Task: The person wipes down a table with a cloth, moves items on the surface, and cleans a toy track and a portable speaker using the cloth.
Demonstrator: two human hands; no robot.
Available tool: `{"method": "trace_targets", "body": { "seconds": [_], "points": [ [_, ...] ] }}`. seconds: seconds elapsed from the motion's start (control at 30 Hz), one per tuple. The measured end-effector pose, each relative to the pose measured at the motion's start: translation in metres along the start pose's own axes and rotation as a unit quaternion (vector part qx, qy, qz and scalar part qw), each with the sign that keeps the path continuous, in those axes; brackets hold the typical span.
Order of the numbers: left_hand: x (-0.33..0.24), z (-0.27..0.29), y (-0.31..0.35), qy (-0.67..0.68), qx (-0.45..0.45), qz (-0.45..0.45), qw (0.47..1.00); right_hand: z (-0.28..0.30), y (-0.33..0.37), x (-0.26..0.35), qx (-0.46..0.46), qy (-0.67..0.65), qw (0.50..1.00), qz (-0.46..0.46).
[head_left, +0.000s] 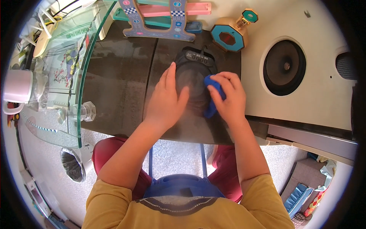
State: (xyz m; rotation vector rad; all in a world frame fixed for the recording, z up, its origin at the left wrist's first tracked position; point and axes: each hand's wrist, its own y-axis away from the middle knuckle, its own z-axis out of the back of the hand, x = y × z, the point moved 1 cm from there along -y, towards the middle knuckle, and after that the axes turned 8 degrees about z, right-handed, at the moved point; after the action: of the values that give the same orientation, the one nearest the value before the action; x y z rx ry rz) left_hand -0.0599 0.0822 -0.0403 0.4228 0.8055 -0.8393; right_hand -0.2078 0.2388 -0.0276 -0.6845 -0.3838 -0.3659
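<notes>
In front of me on the dark tabletop (114, 76) lies a black appliance (194, 78) with a round, smooth top. A small panel (199, 58) with a row of round buttons is at its far end. My left hand (167, 97) rests along the appliance's left side, fingers stretched out and the thumb reaching over its top. In my right hand (230, 93) is a blue cloth (215, 89), gripped between thumb and fingers against the appliance's right side. Part of the cloth hangs below the fingers; the rest is hidden by the hand.
Behind stands a toy ramp track (158, 32), beside a gold and teal octagonal ornament (228, 36). A large speaker cone (284, 65) is on the right. A glass shelf (81, 99) with a pink mug (18, 86) is at the left, above a waste bin (73, 164).
</notes>
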Motion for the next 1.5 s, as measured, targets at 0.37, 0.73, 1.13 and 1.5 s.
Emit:
{"method": "trace_targets", "body": {
  "seconds": [0.37,0.73,1.13,1.5],
  "points": [
    [-0.002,0.002,0.000,0.006,0.008,0.006,1.000,-0.005,-0.002,-0.019,-0.029,0.012,0.995,-0.092],
    [-0.015,-0.004,0.002,-0.054,-0.058,-0.043,0.996,-0.006,-0.003,-0.028,-0.035,0.012,0.989,-0.140],
    [-0.016,0.002,0.000,-0.080,-0.049,-0.023,0.995,-0.008,0.002,-0.002,0.001,0.002,0.998,-0.060],
    [-0.004,0.018,-0.002,-0.038,-0.023,0.037,0.998,-0.016,0.004,0.008,0.014,-0.013,1.000,-0.008]
  ]
}}
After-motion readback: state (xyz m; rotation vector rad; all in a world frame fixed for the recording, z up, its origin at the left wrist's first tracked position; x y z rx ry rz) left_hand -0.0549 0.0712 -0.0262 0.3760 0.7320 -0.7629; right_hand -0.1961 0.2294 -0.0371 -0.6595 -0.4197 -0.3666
